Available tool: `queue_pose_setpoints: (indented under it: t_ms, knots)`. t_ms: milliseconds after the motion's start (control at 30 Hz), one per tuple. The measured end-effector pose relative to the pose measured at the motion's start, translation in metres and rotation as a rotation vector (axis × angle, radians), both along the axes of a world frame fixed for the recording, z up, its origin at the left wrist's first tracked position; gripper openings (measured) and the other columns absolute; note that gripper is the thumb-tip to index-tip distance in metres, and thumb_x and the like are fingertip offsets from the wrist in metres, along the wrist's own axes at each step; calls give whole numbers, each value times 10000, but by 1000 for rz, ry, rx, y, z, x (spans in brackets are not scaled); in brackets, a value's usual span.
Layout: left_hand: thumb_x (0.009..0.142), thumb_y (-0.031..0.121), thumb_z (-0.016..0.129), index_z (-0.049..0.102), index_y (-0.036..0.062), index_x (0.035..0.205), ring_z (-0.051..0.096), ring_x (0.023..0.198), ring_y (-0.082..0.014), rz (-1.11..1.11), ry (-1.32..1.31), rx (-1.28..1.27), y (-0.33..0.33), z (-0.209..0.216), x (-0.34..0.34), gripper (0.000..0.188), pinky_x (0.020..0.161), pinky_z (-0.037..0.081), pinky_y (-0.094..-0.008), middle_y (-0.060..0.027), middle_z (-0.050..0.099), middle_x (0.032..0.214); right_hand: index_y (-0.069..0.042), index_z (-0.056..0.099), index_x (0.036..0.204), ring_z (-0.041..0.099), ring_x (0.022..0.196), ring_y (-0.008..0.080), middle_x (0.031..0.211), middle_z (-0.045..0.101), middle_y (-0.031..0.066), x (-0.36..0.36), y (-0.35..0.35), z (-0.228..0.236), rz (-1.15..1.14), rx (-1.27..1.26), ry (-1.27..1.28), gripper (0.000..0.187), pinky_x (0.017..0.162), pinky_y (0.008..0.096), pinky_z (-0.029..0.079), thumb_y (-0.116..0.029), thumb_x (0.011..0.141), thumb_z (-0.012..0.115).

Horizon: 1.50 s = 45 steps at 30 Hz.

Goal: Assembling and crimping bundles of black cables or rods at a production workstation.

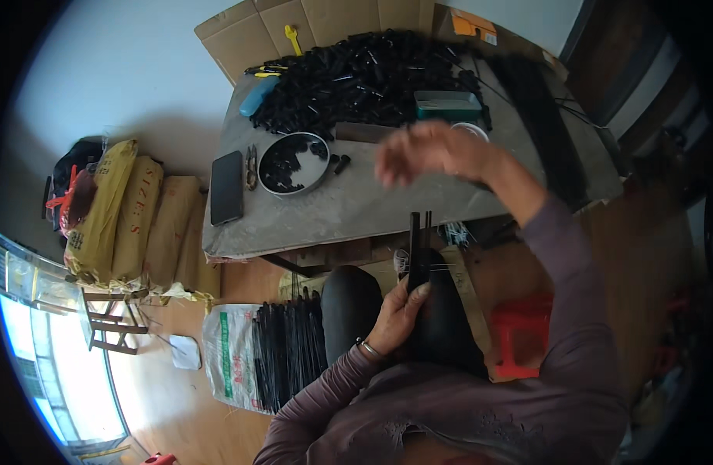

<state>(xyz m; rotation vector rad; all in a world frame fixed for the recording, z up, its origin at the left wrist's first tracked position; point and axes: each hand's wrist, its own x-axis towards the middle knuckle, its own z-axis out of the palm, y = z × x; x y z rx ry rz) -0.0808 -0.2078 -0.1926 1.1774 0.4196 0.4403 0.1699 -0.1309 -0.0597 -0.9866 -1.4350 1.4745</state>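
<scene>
My left hand (394, 319), above my lap, is closed around a black bar-shaped piece (415, 248) held upright. Thin dark rods rise beside the bar, and fine light wires stick out to its right; the exact kind cannot be made out. My right hand (438, 151) is raised over the table, bent at the wrist and smeared by motion, so its fingers do not show clearly. Left of it stands a round metal tray (322, 177) of small black parts, with a loose black piece (341, 164) beside its rim. Behind lies a large heap of black parts (349, 81).
On the grey table (294, 221) are a phone (226, 186), pliers (251, 167), a green box (448, 104) and long black strips (539, 116). Black rods (287, 349) lie on a sack at my left. A red stool (521, 333) stands right; stacked sacks (143, 221) line the left wall.
</scene>
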Motion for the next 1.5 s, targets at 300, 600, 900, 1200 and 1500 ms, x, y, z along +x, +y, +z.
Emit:
queue_pose_setpoints:
  t_ms: [300,600,900,1200,1500]
  knots:
    - [974,616,270,571,64,1005,570,762,-143,60,-40,81,-32,-39,-16,628,706,450,-261,-44,586,787,89,523,1234,613,1068,258,1114,632,178,-118,-154,49,253,353,50,692,942,386,477,-535,942,461]
    - [994,203,482,536,20,1214,664,768,-201,158,-65,-343,-42,20,-15,291,670,549,-320,-111,637,986,-12,617,906,636,701,135,761,631,69,-42,-208,-36,-556,33,-87,217,649,283,521,-197,966,523]
    - [983,178,504,557,45,1285,581,986,-90,59,42,-147,-40,34,-13,335,851,459,-225,-30,643,1092,23,645,1027,621,842,137,879,677,67,-110,-182,-125,-237,39,-121,282,791,295,491,-213,873,656]
    - [868,763,143,375,-20,1395,605,1042,-328,1,-60,-422,33,43,-18,972,877,502,-432,-220,450,1392,40,572,1055,677,799,276,920,657,162,-167,-184,-136,-497,-332,653,223,740,374,556,-150,967,494]
    - [910,714,104,584,-46,1174,626,999,-334,-132,136,-394,45,42,1,936,896,498,-425,-211,637,1081,57,543,1108,676,862,284,974,651,179,-166,-171,-142,-438,-318,617,291,777,391,573,-205,990,494]
